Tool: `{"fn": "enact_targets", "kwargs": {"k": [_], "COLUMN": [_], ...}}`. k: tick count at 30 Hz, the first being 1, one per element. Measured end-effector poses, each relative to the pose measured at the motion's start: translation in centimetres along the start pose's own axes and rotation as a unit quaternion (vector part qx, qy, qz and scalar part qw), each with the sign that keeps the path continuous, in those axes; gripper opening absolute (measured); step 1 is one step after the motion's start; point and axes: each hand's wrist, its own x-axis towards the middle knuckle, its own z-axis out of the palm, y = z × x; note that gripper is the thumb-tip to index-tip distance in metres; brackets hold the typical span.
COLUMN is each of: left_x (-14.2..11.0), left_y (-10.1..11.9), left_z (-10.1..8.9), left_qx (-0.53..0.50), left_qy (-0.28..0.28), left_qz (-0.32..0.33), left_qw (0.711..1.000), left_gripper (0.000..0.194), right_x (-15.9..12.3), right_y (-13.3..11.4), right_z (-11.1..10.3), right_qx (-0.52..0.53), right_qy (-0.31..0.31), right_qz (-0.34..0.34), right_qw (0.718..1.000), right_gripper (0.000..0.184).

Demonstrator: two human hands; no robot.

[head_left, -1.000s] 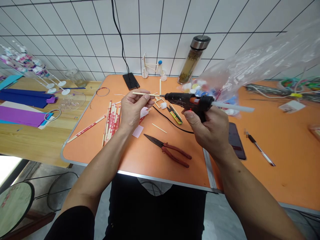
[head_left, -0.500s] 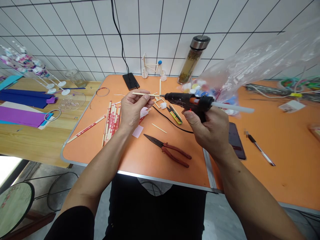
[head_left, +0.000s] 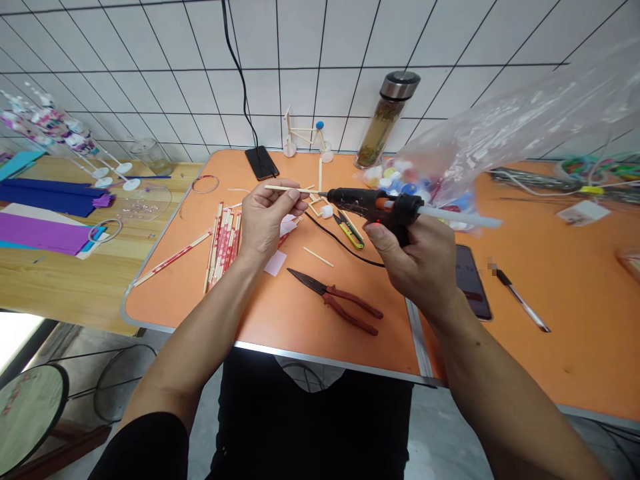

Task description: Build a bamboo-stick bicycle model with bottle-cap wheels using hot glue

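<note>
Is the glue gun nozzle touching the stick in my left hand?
Cannot tell: the head view shows the glue gun nozzle at the wooden stick, too close to judge.

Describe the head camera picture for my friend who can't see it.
The right hand holds a black hot glue gun with a white glue stick over an orange table, its nozzle at a wooden stick in the left hand. Red-handled pliers lie below.

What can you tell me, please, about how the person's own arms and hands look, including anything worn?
The left hand and right hand are bare, with no gloves, rings or watch showing. The forearms are bare too. A black sleeve covers the left upper arm; the right sleeve is out of view.
</note>
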Motion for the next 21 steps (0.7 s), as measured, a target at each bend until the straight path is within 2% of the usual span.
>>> {"fn": "enact_targets", "kwargs": {"k": [21], "left_x": [-0.04], "left_y": [0.14], "left_z": [0.2], "left_qx": [0.002], "left_qy": [0.008], "left_qz": [-0.01], "left_qw": [1.0], "left_gripper": [0.034], "right_x": [0.18], "right_y": [-0.2], "right_z": [0.02], "right_qx": [0.014], "right_qy": [0.005], "right_qz": [-0.002], "right_qw": [1.0], "right_gripper": [0.033]}}
